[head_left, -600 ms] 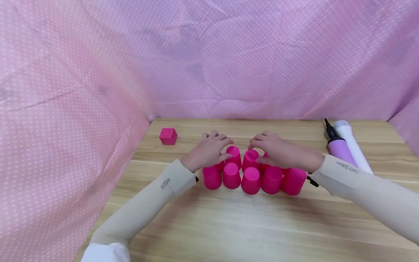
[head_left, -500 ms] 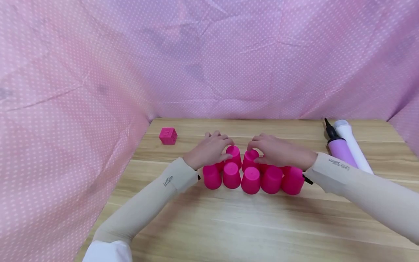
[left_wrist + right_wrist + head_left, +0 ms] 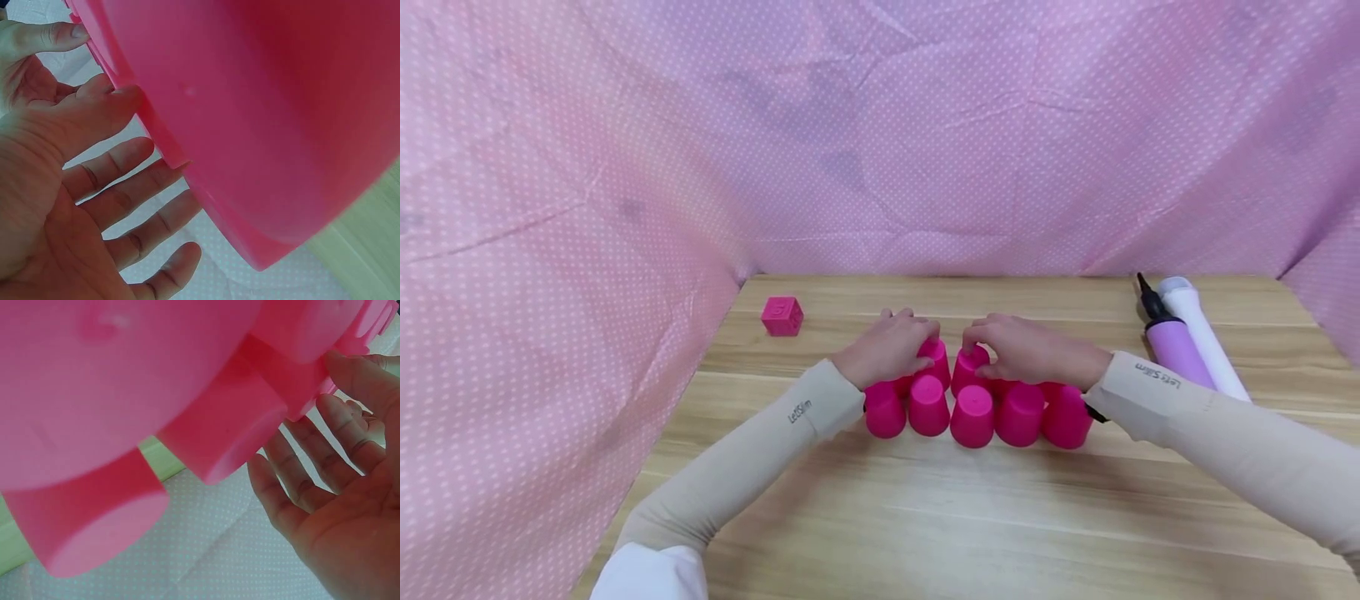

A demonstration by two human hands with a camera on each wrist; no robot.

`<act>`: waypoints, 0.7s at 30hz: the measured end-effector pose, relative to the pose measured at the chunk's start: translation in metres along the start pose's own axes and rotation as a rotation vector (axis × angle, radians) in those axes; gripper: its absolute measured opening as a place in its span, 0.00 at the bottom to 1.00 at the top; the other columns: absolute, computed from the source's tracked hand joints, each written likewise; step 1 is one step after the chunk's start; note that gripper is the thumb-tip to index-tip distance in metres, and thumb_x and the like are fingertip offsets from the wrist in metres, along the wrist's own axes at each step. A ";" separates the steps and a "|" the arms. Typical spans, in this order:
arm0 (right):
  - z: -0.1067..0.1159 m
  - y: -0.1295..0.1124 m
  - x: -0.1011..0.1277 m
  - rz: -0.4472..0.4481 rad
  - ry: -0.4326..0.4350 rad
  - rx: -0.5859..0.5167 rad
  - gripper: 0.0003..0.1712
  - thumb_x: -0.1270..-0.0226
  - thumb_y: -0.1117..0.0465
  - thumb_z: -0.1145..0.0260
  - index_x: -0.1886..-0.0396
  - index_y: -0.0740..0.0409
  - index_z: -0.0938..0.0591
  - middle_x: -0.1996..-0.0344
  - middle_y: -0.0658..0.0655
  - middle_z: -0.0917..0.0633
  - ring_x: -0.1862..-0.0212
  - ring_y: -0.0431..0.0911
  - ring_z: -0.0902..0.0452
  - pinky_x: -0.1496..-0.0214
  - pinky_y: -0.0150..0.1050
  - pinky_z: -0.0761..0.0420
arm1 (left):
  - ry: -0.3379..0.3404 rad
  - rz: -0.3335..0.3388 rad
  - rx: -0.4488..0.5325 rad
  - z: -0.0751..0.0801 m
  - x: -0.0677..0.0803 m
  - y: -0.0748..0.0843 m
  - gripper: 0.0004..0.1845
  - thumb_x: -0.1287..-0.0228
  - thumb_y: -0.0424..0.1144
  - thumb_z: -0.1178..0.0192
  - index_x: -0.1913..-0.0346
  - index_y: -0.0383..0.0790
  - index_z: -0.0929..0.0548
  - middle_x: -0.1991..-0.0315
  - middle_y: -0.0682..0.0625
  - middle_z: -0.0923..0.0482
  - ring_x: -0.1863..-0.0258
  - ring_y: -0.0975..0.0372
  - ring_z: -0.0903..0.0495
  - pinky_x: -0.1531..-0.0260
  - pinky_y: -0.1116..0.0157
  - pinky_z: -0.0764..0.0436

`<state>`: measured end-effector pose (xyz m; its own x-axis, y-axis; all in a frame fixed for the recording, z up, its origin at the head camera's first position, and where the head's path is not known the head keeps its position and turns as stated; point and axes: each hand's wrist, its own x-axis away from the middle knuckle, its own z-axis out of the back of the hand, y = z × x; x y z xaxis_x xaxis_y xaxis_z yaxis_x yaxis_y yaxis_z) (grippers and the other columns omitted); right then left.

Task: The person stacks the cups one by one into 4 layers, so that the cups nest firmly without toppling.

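Observation:
Upside-down pink cups stand in two rows on the table. In the head view, my left hand (image 3: 883, 354) has its thumb and fingers around the top of a back-row cup (image 3: 937, 356). Just right of it, my right hand (image 3: 1037, 350) holds the top of the neighbouring back-row cup (image 3: 967, 367) between thumb and fingers. A front-row cup (image 3: 973, 417) stands before them with several others beside it. Other back-row cups are partly hidden under my hands. Large pink cup walls fill much of both wrist views, covering some fingertips.
A pink cube (image 3: 782, 317) with a raised figure sits at the back left. A purple hand pump (image 3: 1177, 350) with a black nozzle lies at the right, alongside a white microphone-like object (image 3: 1210, 350). Pink dotted cloth (image 3: 880, 167) hangs around the wooden table (image 3: 970, 517).
Both hands have closed in around the two middle back-row cups, the left moving right and the right moving left. The view has shifted slightly; the cups stay standing.

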<state>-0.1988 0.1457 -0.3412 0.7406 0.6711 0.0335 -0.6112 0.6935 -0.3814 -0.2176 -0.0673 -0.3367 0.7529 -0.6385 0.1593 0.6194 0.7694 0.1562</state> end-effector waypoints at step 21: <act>0.059 0.038 -0.040 -0.061 0.182 -0.002 0.10 0.51 0.63 0.25 0.71 0.59 0.18 0.71 0.54 0.17 0.63 0.51 0.21 0.60 0.45 0.22 | 0.107 -0.079 0.052 0.047 -0.043 -0.065 0.13 0.42 0.39 0.33 0.57 0.39 0.22 0.64 0.49 0.24 0.60 0.58 0.30 0.59 0.64 0.28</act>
<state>-0.2678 0.1609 -0.3020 0.8145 0.5694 -0.1108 -0.5633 0.7307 -0.3858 -0.3005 -0.0903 -0.3083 0.7233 -0.6893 0.0401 0.6674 0.7129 0.2153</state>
